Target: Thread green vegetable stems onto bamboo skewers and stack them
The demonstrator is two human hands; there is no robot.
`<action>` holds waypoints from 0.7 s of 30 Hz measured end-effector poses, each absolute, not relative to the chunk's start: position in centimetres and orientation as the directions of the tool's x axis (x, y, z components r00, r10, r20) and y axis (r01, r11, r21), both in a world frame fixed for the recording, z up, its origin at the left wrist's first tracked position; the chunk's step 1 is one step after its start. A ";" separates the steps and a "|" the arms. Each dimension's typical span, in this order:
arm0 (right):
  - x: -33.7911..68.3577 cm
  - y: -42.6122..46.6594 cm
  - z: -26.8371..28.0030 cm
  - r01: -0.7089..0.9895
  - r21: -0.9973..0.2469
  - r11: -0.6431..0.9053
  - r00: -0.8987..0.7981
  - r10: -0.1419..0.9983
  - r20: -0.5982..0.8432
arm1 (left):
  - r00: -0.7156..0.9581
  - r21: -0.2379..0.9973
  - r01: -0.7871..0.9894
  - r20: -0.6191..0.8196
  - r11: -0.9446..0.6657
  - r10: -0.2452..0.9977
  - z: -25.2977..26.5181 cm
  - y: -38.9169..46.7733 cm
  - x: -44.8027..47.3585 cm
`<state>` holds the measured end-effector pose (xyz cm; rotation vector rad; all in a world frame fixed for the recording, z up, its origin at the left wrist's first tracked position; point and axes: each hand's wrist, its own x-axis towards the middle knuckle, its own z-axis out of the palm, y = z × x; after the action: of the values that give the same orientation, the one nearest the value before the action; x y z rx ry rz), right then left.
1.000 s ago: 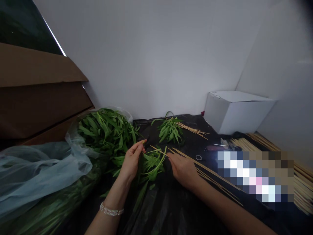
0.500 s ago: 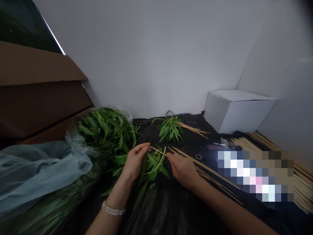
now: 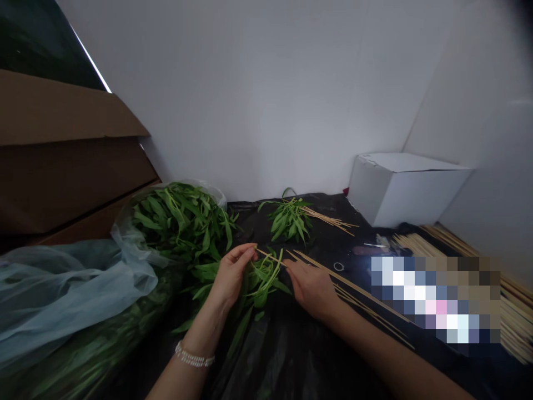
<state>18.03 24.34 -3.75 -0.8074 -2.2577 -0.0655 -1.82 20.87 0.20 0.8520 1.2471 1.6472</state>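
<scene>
A thin wooden stick (image 3: 268, 256) spans the gap between my two hands. My left hand (image 3: 234, 272) pinches its far end, where a small bit of green shows at the fingertips. The near end is gripped by my right hand (image 3: 312, 289), its fingers closed. Below the stick lie loose leafy green stems (image 3: 266, 280), and more leaves spread under my left wrist. Several other sticks (image 3: 366, 297) lie beside and behind my right hand. Farther back rests a bunch of greens (image 3: 290, 216) with stick ends (image 3: 331, 218) poking out to the right.
An open plastic bag (image 3: 129, 244) full of greens stands left, by a cardboard box (image 3: 62, 178). Black sheeting (image 3: 300, 350) covers the work surface. Right are a white box (image 3: 400, 189), a small ring (image 3: 338, 266), a dark-handled tool (image 3: 362, 250) and piled sticks (image 3: 514, 316).
Both hands keep nearly the same place and grip. My left fingertips have shifted very slightly on the stick's end. Nothing else has visibly moved.
</scene>
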 end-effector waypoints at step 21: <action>18.0 24.4 -3.9 0.564 -0.184 0.805 -0.545 0.530 0.650 | -0.392 0.939 -0.331 -0.047 -0.093 0.919 0.7 20.9 -1.5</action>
<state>17.99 24.38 -3.90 -0.8019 -2.2634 -0.0607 -1.54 20.85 0.75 0.7381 1.2033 1.6606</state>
